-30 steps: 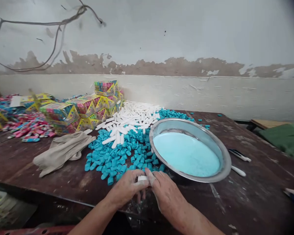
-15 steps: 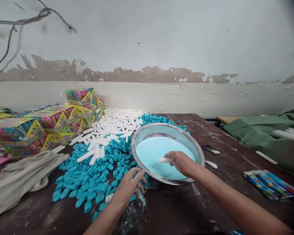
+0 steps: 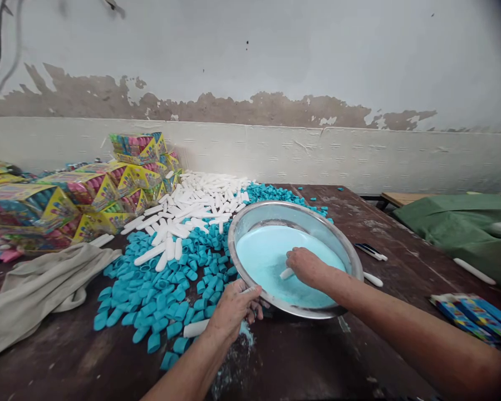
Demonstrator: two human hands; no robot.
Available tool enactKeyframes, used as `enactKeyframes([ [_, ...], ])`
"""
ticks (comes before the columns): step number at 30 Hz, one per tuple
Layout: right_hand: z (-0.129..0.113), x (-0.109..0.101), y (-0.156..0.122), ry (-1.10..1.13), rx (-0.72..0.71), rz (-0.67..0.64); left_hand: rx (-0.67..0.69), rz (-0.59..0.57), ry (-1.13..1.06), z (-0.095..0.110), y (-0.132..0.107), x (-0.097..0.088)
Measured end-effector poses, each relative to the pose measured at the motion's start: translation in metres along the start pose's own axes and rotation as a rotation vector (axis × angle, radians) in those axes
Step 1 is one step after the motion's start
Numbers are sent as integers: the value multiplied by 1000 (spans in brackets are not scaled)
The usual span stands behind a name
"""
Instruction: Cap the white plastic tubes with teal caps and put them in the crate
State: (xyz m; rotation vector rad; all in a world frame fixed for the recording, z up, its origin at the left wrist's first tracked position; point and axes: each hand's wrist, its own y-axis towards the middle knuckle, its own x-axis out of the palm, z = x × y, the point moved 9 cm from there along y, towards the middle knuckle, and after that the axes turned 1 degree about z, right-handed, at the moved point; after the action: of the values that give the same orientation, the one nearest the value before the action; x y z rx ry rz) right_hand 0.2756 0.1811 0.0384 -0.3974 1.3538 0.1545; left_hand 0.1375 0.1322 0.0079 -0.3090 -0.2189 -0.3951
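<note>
A metal basin (image 3: 350, 256) holds pale blue powder (image 3: 263, 256). My right hand (image 3: 309, 266) is inside it, closed on a white plastic tube (image 3: 286, 273) whose end dips to the powder. At the basin's near left edge, my left hand (image 3: 237, 306) pinches the rim, thumb on top and fingers below. Blue caps (image 3: 158, 303) are heaped just left of that hand, and a single white tube (image 3: 195, 328) lies beside its wrist. Blue powder is spilled on the table under the left hand.
Behind the caps spreads a pile of white tubes (image 3: 209, 192). Yellow display boxes (image 3: 96, 192) are stacked at the left, near a grey cloth (image 3: 54, 284). To the right lie a black-and-white object (image 3: 371, 252), blue packets (image 3: 471, 317) and green fabric (image 3: 451, 217).
My left hand has come up to the basin's rim and closed on it. The right hand has turned, with the white tube now tilted down toward the powder. The view has tipped downward.
</note>
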Motion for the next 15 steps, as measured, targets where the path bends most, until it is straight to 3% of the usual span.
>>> enactKeyframes([
  [8, -44, 9, 11, 262, -137, -65, 2, -56, 27, 2, -3, 3],
  [15, -23, -1, -2, 363, -190, -97, 17, -51, 23, -2, -1, 1],
])
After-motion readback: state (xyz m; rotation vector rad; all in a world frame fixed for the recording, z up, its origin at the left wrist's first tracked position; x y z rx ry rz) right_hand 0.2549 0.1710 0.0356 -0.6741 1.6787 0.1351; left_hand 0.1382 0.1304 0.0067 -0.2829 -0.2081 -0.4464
